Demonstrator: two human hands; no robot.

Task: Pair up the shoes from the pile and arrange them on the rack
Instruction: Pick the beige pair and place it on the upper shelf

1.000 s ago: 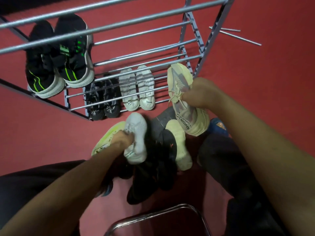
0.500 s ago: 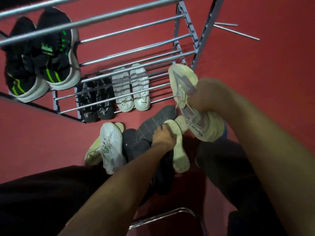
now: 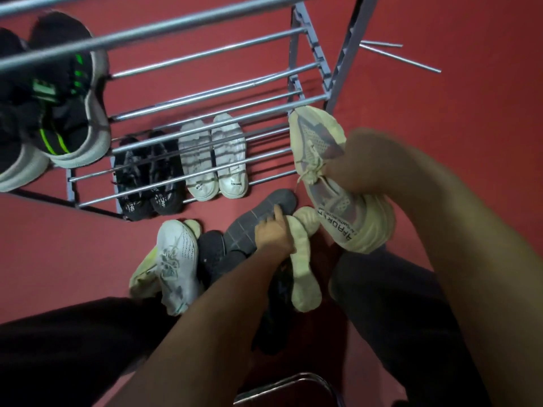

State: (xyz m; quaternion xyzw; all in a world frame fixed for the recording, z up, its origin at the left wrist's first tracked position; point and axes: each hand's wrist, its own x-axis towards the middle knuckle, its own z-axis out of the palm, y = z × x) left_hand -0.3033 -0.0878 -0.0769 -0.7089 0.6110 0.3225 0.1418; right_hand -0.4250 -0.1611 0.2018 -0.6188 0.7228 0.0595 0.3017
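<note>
Head view: cream shoe [image 3: 338, 183] held above the floor, toe toward the rack [image 3: 308, 69], right hand [image 3: 361, 163] gripping it at the collar; its likely mate [image 3: 304, 259] lies sole-up in the pile, long axis running toward the person, directly under the left hand [image 3: 274, 233]; left fingers [image 3: 279, 214] curl onto the mate's toe end and touch a dark sole [image 3: 258, 218] beside it; grip looks partial; left hand is nearer.

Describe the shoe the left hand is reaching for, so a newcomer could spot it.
Below the metal rack, a shoe pile sits on the red floor. The left hand touches the cream shoe at its right edge, sole up, the only one matching the cream sneaker held by the right hand.
</note>
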